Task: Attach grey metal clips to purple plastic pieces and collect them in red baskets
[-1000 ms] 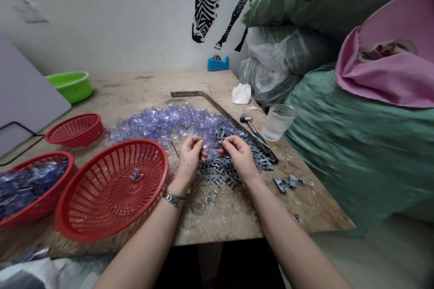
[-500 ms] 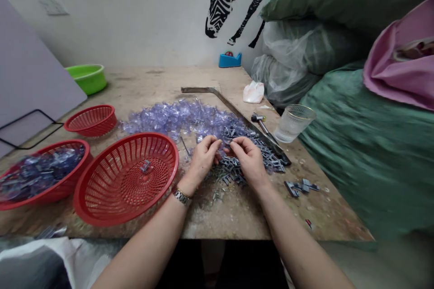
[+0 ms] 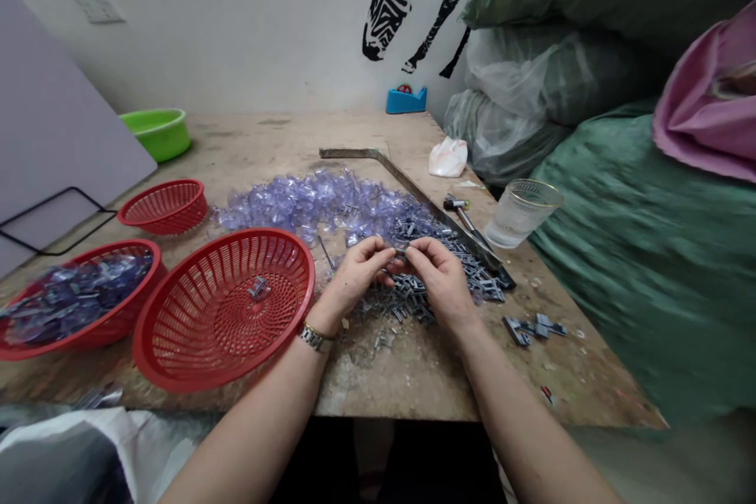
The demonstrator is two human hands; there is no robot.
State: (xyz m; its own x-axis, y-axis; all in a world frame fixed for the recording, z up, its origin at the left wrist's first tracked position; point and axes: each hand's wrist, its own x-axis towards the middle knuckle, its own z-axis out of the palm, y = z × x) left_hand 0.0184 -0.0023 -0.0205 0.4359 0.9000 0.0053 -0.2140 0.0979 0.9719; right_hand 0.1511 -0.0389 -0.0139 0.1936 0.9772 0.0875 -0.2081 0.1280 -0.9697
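My left hand [image 3: 361, 274] and my right hand [image 3: 442, 279] meet over the near part of the piles, fingertips almost touching. Both pinch a small dark grey plastic piece [image 3: 400, 252] between them; the fingers hide most of it. Around and below my hands lies a heap of small grey plastic parts [image 3: 481, 276]. Behind them spreads a pile of clear purplish plastic pieces [image 3: 319, 197]. Left of my left hand stands a large red basket [image 3: 194, 323] with a small grey part [image 3: 257, 287] inside.
A fuller red basket [image 3: 157, 272] and a small red basket [image 3: 142, 216] stand left. A bent metal strip [image 3: 413, 187] borders the heap; a small hammer [image 3: 464, 214] and a glass [image 3: 520, 213] lie beyond it. Grey pieces [image 3: 520, 331] rest right. Green sacks [image 3: 626, 268] crowd the table's right edge.
My fingertips have drawn slightly closer together around the small piece. The whole view has shifted a little, so the things on the table appear slightly further right.
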